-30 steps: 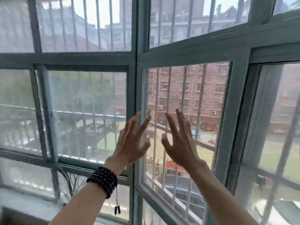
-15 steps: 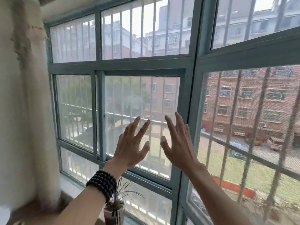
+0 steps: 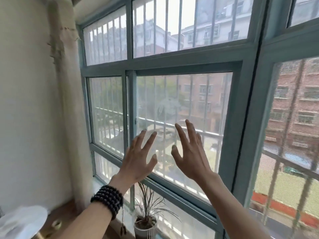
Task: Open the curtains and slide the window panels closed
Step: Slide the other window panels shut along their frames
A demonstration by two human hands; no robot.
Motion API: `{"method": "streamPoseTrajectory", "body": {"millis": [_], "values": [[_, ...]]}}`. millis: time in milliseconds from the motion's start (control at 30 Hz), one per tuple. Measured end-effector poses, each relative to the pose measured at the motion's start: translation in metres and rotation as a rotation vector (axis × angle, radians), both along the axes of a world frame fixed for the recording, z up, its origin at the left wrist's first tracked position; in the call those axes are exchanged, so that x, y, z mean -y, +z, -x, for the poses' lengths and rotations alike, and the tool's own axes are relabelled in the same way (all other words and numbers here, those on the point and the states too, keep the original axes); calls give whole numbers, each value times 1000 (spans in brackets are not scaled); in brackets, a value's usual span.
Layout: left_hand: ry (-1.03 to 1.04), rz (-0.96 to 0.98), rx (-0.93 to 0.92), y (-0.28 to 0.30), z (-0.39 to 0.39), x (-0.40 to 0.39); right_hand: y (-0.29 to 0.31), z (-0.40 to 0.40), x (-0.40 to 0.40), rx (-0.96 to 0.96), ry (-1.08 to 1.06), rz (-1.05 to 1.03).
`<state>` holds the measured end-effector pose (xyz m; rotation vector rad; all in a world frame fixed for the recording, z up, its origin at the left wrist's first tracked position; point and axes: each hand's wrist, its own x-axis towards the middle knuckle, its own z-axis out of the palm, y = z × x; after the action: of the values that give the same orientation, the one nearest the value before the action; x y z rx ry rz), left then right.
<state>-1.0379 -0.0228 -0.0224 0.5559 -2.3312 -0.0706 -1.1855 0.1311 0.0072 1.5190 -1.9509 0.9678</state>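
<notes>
A teal-framed window fills the view. Its sliding panel [image 3: 183, 107] spans the middle, with its left stile [image 3: 132, 107] next to a narrower left pane [image 3: 107, 111]. A cream curtain [image 3: 69, 100] hangs bunched at the left edge of the window. My left hand [image 3: 138, 159], with a dark bead bracelet on the wrist, is raised with fingers spread just right of the stile. My right hand [image 3: 191, 152] is raised beside it, fingers spread, in front of the panel's glass. Neither hand holds anything; contact with the glass cannot be judged.
A small potted plant [image 3: 146, 219] stands on the sill below my hands. A thick corner post [image 3: 250, 118] separates this window from the right-hand window [image 3: 293, 135]. A white blurred object [image 3: 20, 221] lies at the lower left. Metal bars run outside the glass.
The view has swung left from the corner post to the left window, bringing the curtain and plant into sight. Both hands stay raised and spread, side by side.
</notes>
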Motion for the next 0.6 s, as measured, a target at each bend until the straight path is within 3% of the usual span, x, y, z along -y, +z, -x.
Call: {"method": "streamPoseTrajectory", "body": {"millis": [600], "values": [[198, -52, -123, 30, 97, 174, 4, 127, 228, -21, 326, 5]]}}
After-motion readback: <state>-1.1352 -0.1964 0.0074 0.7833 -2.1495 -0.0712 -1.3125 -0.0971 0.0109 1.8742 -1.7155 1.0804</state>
